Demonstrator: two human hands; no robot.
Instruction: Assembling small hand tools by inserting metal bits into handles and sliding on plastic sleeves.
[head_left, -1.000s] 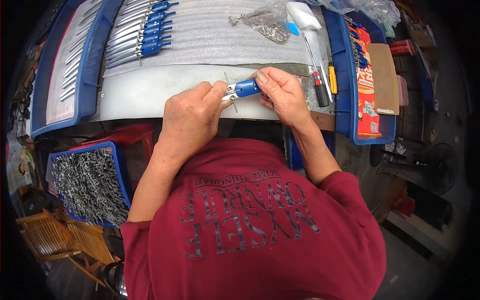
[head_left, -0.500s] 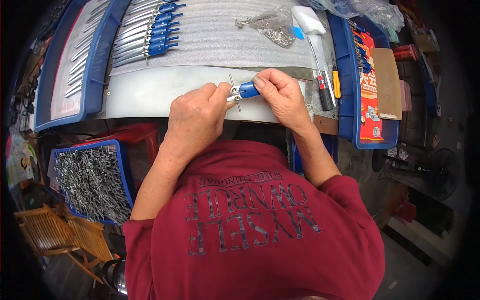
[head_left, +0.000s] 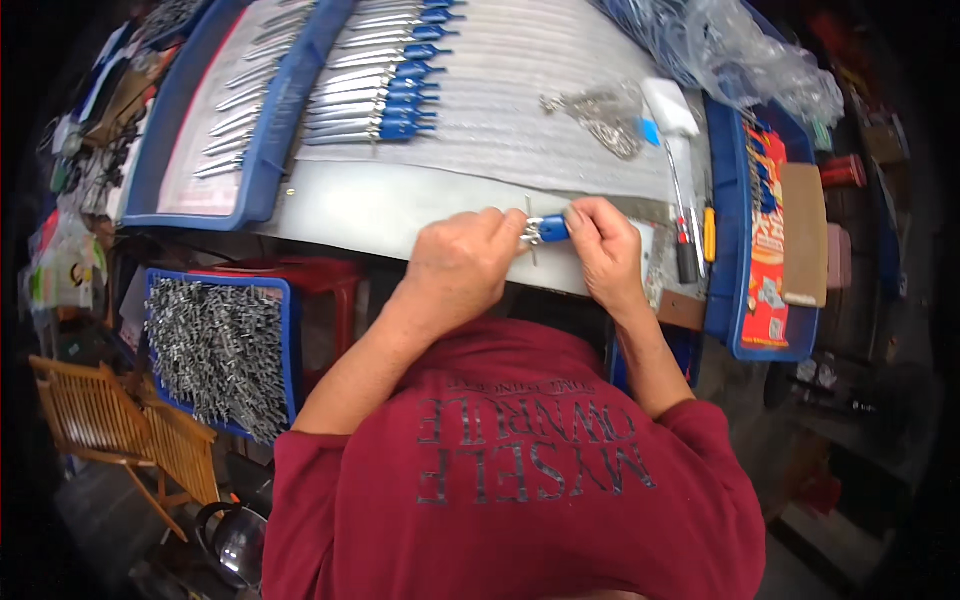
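Note:
Between my two hands, over the front of the table, is a metal tool with a blue end [head_left: 553,228] and a thin pin standing across it. My left hand [head_left: 462,262] is closed around its silver part, which the fingers mostly hide. On the right, my right hand [head_left: 607,250] pinches the blue end between thumb and fingers. Beneath them lies a smooth white sheet [head_left: 370,205]. Several similar silver-and-blue tools [head_left: 400,108] lie side by side in a row on the padded mat [head_left: 500,110] behind.
A blue tray [head_left: 262,200] of silver pieces stands at the left; another blue tray [head_left: 722,200] is at the right. A screwdriver with a red-and-black handle [head_left: 686,255], a yellow-handled one [head_left: 709,225] and a bag of small metal parts [head_left: 610,122] lie nearby. Lower left sits a full parts bin [head_left: 225,345].
The whole view has shifted, so the table and trays appear farther right and lower. Both hands keep the same hold on the blue-ended tool, with little visible change in their grip.

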